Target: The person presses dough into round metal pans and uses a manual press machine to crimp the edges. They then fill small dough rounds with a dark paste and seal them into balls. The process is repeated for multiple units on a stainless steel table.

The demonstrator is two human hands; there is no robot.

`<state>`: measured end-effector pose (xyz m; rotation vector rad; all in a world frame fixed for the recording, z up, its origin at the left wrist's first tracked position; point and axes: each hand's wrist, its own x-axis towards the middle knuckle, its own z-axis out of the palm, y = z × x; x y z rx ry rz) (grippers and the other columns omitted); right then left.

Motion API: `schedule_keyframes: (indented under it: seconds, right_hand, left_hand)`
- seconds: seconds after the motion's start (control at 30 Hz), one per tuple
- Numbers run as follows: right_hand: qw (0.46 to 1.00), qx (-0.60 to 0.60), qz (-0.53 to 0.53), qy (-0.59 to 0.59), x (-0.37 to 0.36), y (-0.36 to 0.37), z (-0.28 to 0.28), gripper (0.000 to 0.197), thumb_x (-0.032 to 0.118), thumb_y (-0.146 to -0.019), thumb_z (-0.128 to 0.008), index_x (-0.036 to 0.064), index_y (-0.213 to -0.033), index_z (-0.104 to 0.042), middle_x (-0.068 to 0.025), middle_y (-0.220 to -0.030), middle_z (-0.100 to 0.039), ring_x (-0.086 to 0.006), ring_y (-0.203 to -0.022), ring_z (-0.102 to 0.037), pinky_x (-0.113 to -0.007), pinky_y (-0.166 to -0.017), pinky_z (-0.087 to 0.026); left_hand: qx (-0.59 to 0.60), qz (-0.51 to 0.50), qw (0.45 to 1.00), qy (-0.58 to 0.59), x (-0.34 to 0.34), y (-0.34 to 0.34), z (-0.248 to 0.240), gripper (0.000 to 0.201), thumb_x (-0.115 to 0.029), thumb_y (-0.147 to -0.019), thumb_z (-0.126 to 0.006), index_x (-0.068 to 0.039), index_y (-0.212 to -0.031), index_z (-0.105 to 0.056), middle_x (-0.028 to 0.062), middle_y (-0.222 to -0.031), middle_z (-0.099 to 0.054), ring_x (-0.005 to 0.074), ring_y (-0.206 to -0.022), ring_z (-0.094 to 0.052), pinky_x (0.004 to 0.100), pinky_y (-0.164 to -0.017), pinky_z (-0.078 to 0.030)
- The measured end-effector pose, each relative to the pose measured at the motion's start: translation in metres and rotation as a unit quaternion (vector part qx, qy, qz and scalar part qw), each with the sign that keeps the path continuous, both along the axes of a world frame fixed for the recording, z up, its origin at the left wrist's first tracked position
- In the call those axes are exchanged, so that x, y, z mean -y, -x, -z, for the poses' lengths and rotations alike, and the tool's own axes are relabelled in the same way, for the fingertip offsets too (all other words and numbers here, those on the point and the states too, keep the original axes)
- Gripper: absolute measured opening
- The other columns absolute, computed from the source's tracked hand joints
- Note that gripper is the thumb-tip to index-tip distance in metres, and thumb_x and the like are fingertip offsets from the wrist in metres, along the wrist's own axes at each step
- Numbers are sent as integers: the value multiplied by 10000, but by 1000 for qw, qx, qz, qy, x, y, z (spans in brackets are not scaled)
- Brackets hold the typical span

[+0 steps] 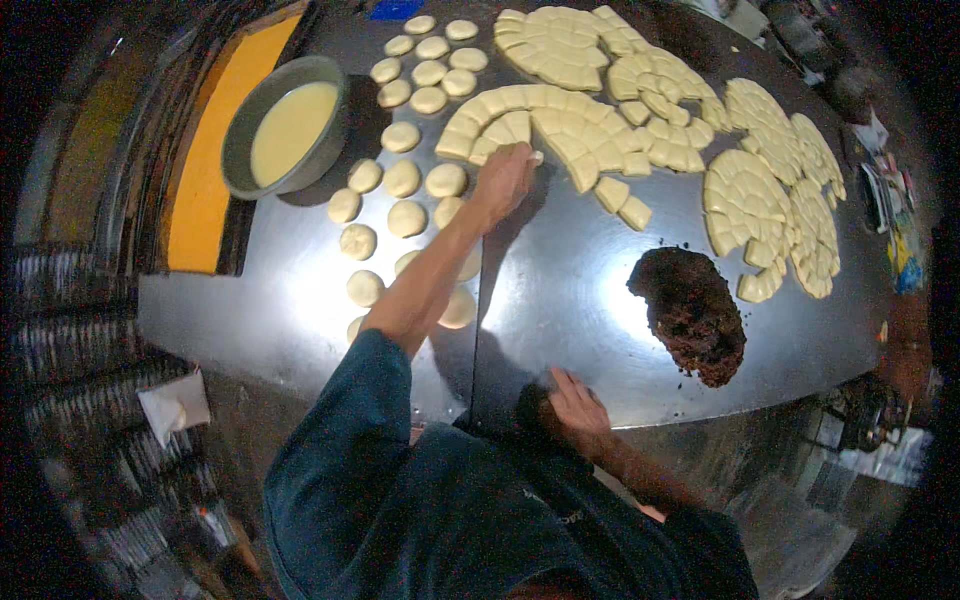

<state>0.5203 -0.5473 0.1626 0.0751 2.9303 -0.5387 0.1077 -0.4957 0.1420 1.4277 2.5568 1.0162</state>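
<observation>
My left hand (507, 180) reaches forward over the metal table, its fingers closed at the edge of a large curved slab of pale dough (560, 120) scored into wedge-like pieces. A small pale bit (537, 157) shows at the fingertips; what they grip is mostly hidden. Left of that arm lie several round dough balls (406, 218), some partly covered by the forearm. My right hand (580, 405) rests at the table's near edge with its fingers stretched out, holding nothing. Ahead and to its right sits a dark brown crumbly mound (690, 315).
A grey tub (335, 125) of pale yellow liquid stands at the far left, beside a yellow-orange panel (205, 190). More scored dough slabs (745, 205) cover the far right of the table (570, 285). A seam runs through the tabletop near my left arm.
</observation>
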Motion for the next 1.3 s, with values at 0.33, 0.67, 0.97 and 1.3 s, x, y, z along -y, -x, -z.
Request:
schedule_keyframes:
  seconds: [0.33, 0.67, 0.97, 1.3]
  right_hand:
    - [968, -158, 168, 97, -69, 189, -54, 362, 171, -859, -616, 67, -1204, -574, -158, -1053, -641, -335, -959, -602, -411, -823, -479]
    - [940, -41, 110, 319, 42, 223, -90, 307, 289, -879, -569, 30, -1018, -656, -184, -883, -666, -331, -812, -654, -424, -734, -492]
    - [808, -245, 424, 328, 49, 132, -135, 263, 244, -931, -529, 0, -856, -595, -143, -814, -621, -243, -735, -582, -362, -626, -437]
    - [961, -161, 220, -37, -2, 6, -20, 435, 242, -807, -652, 125, -1215, -553, -117, -1083, -600, -326, -987, -593, -421, -852, -500]
  left_hand:
    - [601, -226, 752, -152, 251, -151, -51, 261, -232, -951, -530, -29, -1113, -512, 46, -753, -573, 74, -541, -506, 219, -446, -410]
    - [574, -184, 729, -324, 270, -156, -95, 227, -238, -959, -529, -25, -1035, -549, 27, -875, -603, 77, -719, -547, 231, -649, -455]
    - [317, -92, 912, -245, 184, -223, -105, 256, -213, -961, -503, 3, -847, -581, 122, -732, -599, 200, -618, -570, 361, -557, -460]
    - [694, 54, 717, -34, 122, -244, -50, 286, -173, -911, -601, 35, -1107, -619, 62, -981, -667, 110, -847, -616, 223, -742, -478]
